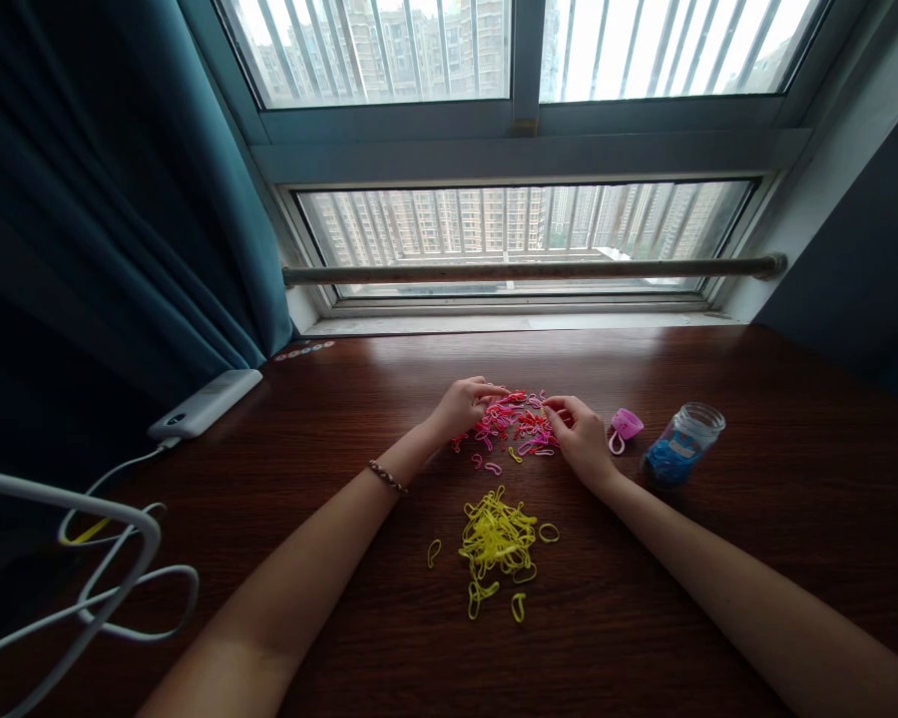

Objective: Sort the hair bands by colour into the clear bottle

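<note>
A loose pile of pink and red rubber bands lies on the dark wooden table, with a yellow one at its near edge. My left hand reaches in from the left, fingers stretched out over the pile's far left side. At the pile's right edge is my right hand, thumb and forefinger pinched together; a bit of yellow rubber band seems to show at the fingertips. Closer to me sits a heap of yellow rubber bands, with several strays around it.
Right of my right hand are a pink cap with a loop and a tilted clear jar with blue contents. On the left lie a white power strip and looped white cables. A metal rail crosses the window.
</note>
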Demonstrator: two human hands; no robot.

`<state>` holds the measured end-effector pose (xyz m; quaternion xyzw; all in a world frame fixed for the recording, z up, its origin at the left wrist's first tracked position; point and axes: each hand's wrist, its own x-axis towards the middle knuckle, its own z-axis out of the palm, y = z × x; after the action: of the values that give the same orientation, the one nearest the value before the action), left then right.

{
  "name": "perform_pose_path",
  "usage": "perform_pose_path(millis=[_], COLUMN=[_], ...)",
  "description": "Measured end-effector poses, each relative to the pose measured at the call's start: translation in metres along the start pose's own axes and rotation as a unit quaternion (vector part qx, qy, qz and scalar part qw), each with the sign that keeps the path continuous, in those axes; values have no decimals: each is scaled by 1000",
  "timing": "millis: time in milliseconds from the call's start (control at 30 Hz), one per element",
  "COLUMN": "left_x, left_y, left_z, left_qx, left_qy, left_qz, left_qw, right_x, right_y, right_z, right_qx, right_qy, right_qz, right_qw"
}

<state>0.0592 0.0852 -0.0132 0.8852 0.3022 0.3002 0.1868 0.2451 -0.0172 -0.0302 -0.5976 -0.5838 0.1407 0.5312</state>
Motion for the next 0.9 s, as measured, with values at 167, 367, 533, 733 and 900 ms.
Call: perform_pose_path(millis=[167,367,533,733,900], left_x=[0,1,2,2,3], left_y=[-2,-3,0,2,8], left_z=[3,1,-2,-2,-10], left_qx=[-20,-4,-17,-44,-100], left_qy=[26,16,30,34,-4], left_qz=[-42,-40,-42,-46,-47], left_qw=[999,999,999,997,994], right_x=[0,1,-7,-34,-28], right_y=[0,1,-23,-58,-44], right_z=[1,0,0,6,7], right_qx=[2,12,100,133,49], right_qy=[-4,-1,-66,-360,-201], right_qz=[7,9,14,-128,-143], right_qw=[1000,1000,993,914,968])
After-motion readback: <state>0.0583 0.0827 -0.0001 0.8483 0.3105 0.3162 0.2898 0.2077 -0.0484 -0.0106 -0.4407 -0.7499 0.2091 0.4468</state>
